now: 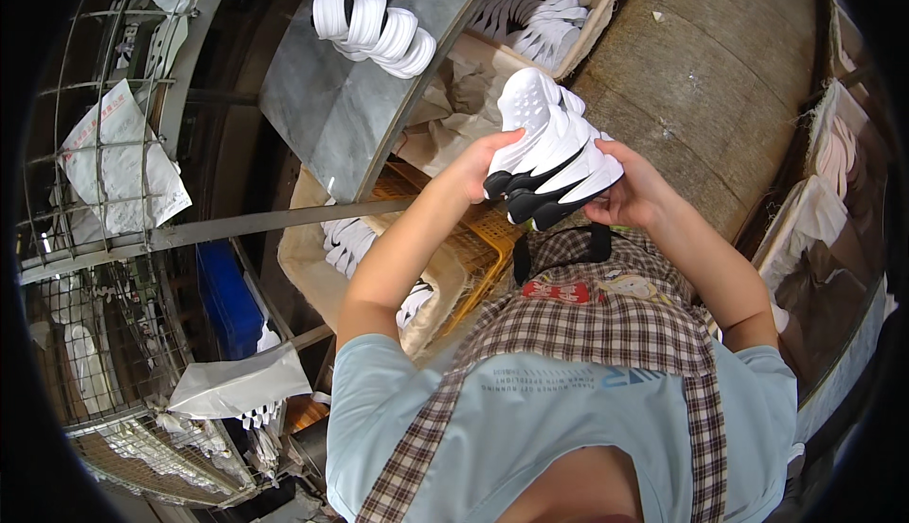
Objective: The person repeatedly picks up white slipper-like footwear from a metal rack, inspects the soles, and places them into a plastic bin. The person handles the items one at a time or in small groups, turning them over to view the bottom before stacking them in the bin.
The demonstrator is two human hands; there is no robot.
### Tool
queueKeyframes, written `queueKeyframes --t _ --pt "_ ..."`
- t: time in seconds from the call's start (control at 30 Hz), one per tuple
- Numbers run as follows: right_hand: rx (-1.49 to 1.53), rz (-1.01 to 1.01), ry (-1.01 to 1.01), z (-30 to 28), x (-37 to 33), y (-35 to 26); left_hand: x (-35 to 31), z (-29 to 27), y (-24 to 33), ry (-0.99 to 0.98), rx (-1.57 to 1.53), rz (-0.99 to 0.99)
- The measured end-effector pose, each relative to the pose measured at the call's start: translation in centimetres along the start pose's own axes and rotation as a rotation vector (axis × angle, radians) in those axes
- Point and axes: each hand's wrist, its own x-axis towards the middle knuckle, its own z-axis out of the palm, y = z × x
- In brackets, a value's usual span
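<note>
Between my two hands is a stack of white shoe soles (549, 140), several of them nested and fanned out, with black parts at the end nearest my body. The left end of the stack is gripped by my left hand (481, 167), its thumb on top. On the other side my right hand (636, 190) closes round the soles, thumb above and fingers partly hidden beneath. Ahead and to the left, a second stack of white soles (379, 33) lies on a grey tabletop (317, 97), apart from my hands.
Past the table stands a lined box (595, 26) of soles. Below its near edge are a yellow crate (492, 247) and a cloth-lined container (301, 248) with more soles. A metal bar (284, 223) and wire mesh (104, 159) stand left, near a blue bin (227, 291). Another container (805, 159) lines the right.
</note>
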Motion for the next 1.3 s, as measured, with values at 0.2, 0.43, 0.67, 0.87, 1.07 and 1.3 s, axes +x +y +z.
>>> queueKeyframes --t 0.2,0.43,0.67,0.87,1.07,1.3 --pt "-0.019 -0.063 0.006 -1.2 -0.4 0.4 1.2 -0.3 -0.4 0.005 0.017 -0.013" --pt "-0.076 -0.073 0.020 -0.1 -0.7 0.4 0.6 -0.4 -0.4 0.014 0.007 -0.006" --pt "-0.382 -0.497 0.011 2.5 -2.5 0.9 -1.7 -0.4 -0.3 -0.013 0.414 0.392" --pt "-0.489 -0.908 -0.117 3.7 -3.3 1.2 -2.7 -0.3 0.9 -0.055 0.358 0.600" --pt "-0.552 -1.071 -0.170 3.6 -3.7 1.5 -2.4 0.4 1.3 -0.155 0.358 0.683" --pt "-0.681 -1.199 -0.155 2.6 -4.1 1.5 -2.0 1.7 1.2 -0.374 0.374 0.722"
